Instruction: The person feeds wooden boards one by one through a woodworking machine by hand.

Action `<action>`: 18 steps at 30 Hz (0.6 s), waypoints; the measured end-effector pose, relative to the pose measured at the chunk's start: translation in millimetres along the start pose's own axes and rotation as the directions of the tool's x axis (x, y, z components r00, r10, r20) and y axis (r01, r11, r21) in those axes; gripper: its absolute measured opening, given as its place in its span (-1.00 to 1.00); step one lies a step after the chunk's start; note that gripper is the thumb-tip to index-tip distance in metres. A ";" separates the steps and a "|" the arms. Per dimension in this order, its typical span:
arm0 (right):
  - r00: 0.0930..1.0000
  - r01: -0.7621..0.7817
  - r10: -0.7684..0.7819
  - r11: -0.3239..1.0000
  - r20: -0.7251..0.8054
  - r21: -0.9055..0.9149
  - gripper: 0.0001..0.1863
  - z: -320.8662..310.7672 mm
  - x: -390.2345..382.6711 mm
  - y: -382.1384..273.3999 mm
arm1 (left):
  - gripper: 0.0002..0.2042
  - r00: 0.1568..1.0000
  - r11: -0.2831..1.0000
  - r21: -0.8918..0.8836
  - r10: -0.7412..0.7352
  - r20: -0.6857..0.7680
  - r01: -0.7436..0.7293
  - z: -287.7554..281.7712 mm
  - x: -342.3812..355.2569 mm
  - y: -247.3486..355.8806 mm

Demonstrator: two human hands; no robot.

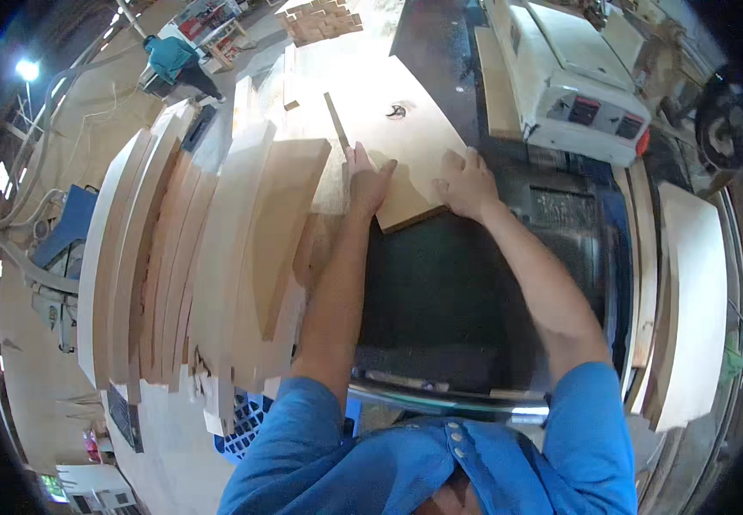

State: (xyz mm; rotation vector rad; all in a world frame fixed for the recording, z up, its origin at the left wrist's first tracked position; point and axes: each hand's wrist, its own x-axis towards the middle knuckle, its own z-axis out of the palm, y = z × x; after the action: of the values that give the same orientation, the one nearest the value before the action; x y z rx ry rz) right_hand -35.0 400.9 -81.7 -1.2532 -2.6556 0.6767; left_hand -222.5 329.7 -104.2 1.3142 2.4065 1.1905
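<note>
Head view shows, at far left, a blue panel (69, 225) among pipes and machine parts, then a row of long boards (170, 249) set close against one another, some pale and some reddish brown. Beyond them, a co-worker in a teal top (171, 58) leans beside cluttered equipment. A blue plastic crate (241, 435) shows below the boards' near end, partly hidden by the person's blue left sleeve (299, 429). The left hand (366, 182) is at the left edge of a knotted board (423, 146), its thumb apart from the fingers and laid toward the top face, the two pinching that edge. That pale board slants away from the person in the middle, its near end over a dark machine bed (449, 309). At its right edge, near the close corner, the right hand (470, 187) grips with bent fingers, the thumb on top; the fingertips underneath are hidden. Farther right come a white machine housing (582, 107), more upright-looking pale planks (693, 309) and a dark wheel (732, 116).
</note>
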 end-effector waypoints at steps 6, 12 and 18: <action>0.988 0.061 -0.055 0.997 0.143 -0.039 0.17 0.2 -190.2 5.1 | -0.26 0.992 0.991 -0.106 0.091 0.089 -0.082 -26.9 -158.9 32.7; 0.990 0.120 -0.124 0.991 0.074 0.057 0.09 10.6 -365.1 13.9 | -0.24 0.948 0.975 -0.122 0.211 0.240 -0.186 -37.9 -289.0 58.4; 0.996 0.019 -0.060 0.857 -0.063 -0.514 -0.45 -19.7 -382.8 10.4 | -0.24 0.910 0.945 -0.263 0.274 0.310 -0.195 -2.3 -289.3 97.6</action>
State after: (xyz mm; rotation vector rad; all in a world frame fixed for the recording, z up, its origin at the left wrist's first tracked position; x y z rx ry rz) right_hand 226.0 123.0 -40.7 -1.2881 -2.8858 -0.1126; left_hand 13.9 136.6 -99.3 1.6157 1.8517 1.1356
